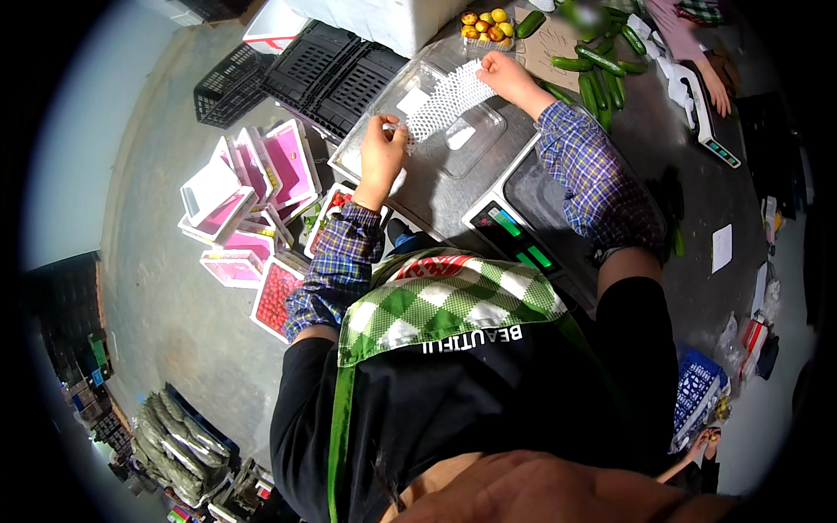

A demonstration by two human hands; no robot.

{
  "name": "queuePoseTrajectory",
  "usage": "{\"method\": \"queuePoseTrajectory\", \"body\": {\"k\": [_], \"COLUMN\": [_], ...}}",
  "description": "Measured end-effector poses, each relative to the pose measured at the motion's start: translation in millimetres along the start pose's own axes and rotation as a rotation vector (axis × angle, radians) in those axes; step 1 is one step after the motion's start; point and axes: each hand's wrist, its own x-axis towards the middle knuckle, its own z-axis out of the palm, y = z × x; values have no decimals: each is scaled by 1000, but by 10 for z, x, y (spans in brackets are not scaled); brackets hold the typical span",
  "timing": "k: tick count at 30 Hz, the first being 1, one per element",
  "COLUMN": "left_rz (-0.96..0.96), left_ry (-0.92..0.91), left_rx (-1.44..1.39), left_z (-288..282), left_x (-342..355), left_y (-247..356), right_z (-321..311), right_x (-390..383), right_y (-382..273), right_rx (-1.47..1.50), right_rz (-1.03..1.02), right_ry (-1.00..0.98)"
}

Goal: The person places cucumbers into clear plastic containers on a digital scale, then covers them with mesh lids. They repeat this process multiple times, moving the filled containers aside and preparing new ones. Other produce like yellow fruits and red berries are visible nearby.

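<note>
A strip of white foam netting (447,103) stretches between my hands above the steel table. My left hand (381,155) pinches its near left end, and my right hand (509,78) has the far right end between thumb and fingers. Beneath the netting lies a transparent plastic tray or lid (488,144), with a white label-like patch showing through it. Below my right forearm stands a weighing scale (545,196) with a lit green display. Checked sleeves cover both my forearms.
Cucumbers (602,61) and a box of yellow-red fruit (488,28) lie at the table's far side. Black crates (327,74) stand behind, left. Pink-lined foam boxes (248,187) and a box of red berries (277,296) sit left. A co-worker's hand (717,90) rests near another scale (704,118).
</note>
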Motion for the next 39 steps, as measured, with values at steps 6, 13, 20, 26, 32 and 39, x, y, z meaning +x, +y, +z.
{"method": "queuePoseTrajectory", "body": {"k": [6,13,20,26,32,39], "left_rz": [54,421,578,409,639,416], "left_ry": [100,195,50,-234,-98,-146], "left_rx": [91,732,1173,1199,960,742], "left_z": [-169,-145,-74,-180,-287,-297], "left_x": [292,495,671,586,748,1063], "left_y": [34,22,-14,86,272,-356], "right_z": [57,593,953,830,802,814], "right_x": [214,528,558,415,433,423], "right_y": [-69,-449,-494,-578,-475,-632], "right_rx": [112,-150,-732,-726,-581,-732], "right_rz": [-124,-215,-436,-360,-372,-212], "right_ry": [19,12,-22,-77,-177,-330]}}
